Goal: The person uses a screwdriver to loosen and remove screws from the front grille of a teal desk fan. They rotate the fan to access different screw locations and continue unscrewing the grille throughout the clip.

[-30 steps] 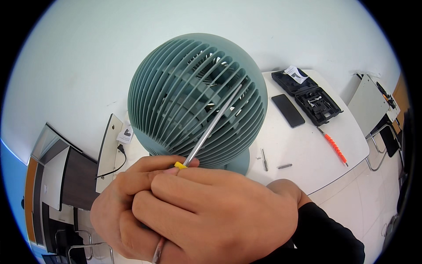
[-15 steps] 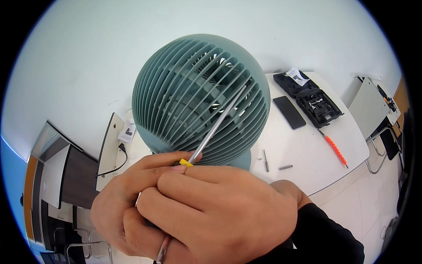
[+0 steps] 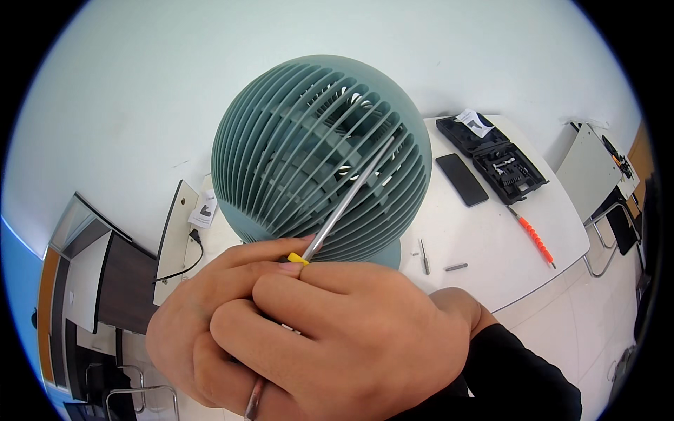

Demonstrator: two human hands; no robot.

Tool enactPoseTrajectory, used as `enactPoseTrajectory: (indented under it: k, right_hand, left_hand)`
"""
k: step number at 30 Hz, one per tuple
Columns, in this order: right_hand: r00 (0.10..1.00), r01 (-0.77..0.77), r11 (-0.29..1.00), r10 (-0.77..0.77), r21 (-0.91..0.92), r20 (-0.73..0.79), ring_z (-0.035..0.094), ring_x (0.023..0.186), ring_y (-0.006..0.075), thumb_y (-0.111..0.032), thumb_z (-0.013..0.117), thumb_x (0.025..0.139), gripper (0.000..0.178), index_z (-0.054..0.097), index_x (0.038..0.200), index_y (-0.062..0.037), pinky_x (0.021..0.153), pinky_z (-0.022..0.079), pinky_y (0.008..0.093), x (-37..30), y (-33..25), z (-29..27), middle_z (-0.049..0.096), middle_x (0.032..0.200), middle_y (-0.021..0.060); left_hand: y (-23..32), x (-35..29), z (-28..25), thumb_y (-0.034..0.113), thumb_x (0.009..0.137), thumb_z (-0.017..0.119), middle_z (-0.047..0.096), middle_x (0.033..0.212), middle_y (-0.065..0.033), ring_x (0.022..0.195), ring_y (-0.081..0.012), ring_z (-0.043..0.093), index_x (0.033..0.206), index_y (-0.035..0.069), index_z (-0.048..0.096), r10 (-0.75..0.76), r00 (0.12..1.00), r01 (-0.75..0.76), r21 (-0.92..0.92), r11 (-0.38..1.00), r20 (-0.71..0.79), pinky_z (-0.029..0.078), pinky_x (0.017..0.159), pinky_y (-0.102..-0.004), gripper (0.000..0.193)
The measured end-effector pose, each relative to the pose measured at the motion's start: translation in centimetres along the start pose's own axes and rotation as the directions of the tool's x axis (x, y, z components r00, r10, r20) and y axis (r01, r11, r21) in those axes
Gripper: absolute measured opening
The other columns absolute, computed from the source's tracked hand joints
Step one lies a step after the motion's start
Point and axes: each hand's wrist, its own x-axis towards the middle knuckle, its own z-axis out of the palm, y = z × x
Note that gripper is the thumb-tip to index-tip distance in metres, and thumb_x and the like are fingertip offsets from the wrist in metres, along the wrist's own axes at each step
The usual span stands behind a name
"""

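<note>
A round grey-green fan [image 3: 239, 133] with a slatted grille stands in front of me. A long screwdriver [image 3: 349, 196] with a steel shaft and a yellow collar points up and away across the grille, its tip at the slats on the upper right. Both hands are closed about the handle end, which they mostly hide. My left hand [image 3: 184, 319] has its thumb and forefinger at the yellow collar. Over it lies my right hand [image 3: 365, 330], fingers curled round the handle, a ring on one finger.
On the white table [image 3: 491, 266] to the right lie a black phone [image 3: 461, 180], an open black tool case [image 3: 507, 168], an orange flexible shaft [image 3: 536, 241] and two small metal bits [image 3: 425, 257]. A black plug and cord [image 3: 195, 242] hang at the left. A white wall rises behind.
The fingers of my right hand have shifted slightly on the handle, and the yellow collar looks a little turned. The fan and the things on the table have stayed put.
</note>
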Motion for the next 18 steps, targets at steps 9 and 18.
enactPoseTrajectory:
  k: [9,18]
  right_hand:
    - [1.000,0.009,1.000,-0.010,0.018,0.012,0.061,0.076,0.0233,-0.016,0.062,0.084,0.018,0.065,0.089,0.0007,0.057,0.047,0.0313,-0.1,0.3,0.0,0.059,0.086,0.0126]
    - [1.000,0.028,1.000,-0.028,0.004,-0.006,0.060,0.075,0.0250,-0.016,0.062,0.085,0.018,0.064,0.089,0.0019,0.058,0.049,0.0325,0.1,0.3,0.1,0.059,0.086,0.0156]
  left_hand:
    - [-1.7,0.1,-0.3,-0.002,0.077,0.064,0.059,0.065,-0.0007,0.081,-0.0167,0.062,0.060,0.003,0.054,0.044,0.996,-0.030,-0.158,0.987,0.083,0.052,0.067,-0.0261,0.020]
    - [-2.6,0.1,-0.5,-0.001,0.076,0.064,0.057,0.064,-0.0011,0.078,-0.0169,0.060,0.060,0.003,0.053,0.081,0.989,-0.055,-0.201,0.978,0.122,0.050,0.065,-0.0266,0.021]
